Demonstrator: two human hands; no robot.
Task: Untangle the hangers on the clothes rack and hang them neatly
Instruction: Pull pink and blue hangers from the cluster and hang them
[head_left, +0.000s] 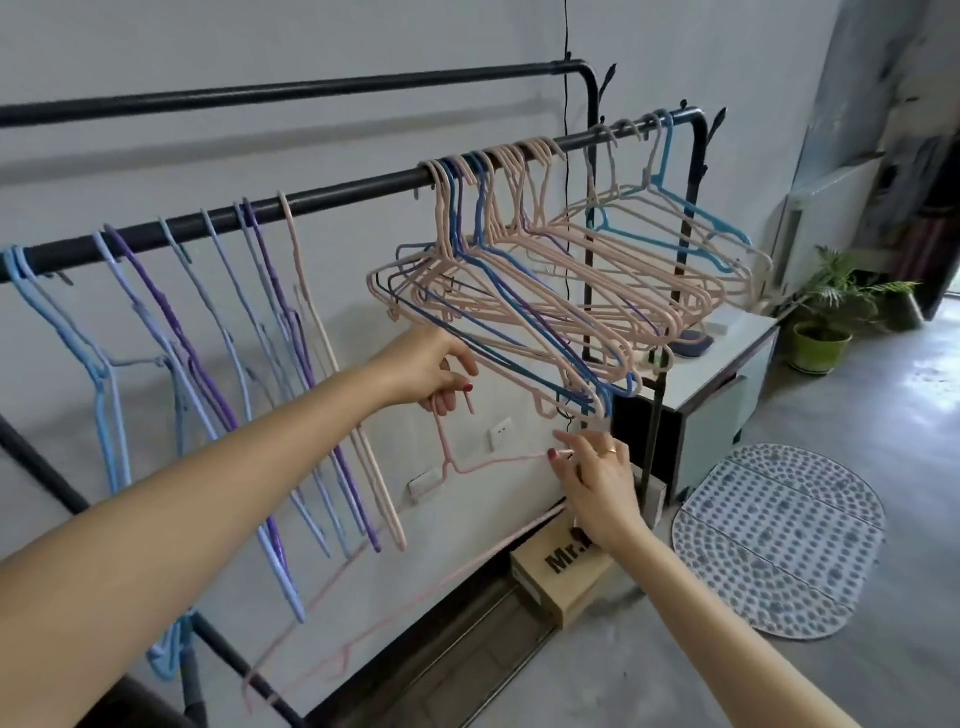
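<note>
Clothes rack (332, 195): black metal, two horizontal rails; the near rail runs from the left edge up to the right and carries all the hanging hangers
Tangled bunch (519, 291): pink and blue hangers crowded on the right half of the near rail, frames crossing and tilted toward the near side
Spaced hangers (208, 364): blue, purple and one pink, hanging apart along the left half of the same rail
Loose pink hanger (467, 467): off the rail, held below the tangled bunch, its long bar slanting down to the near left
Left hand (434, 371): fingers curled around the hook of the loose pink hanger
Right hand (597, 478): thumb and fingertips pinching the hanger's shoulder wire at its right end
Cabinet (727, 374): white, far right behind the rack
Bath mat (779, 540): oval, on the floor at right
Cardboard box (561, 577): on the floor under the right hand
Potted plant (826, 312): far right
</note>
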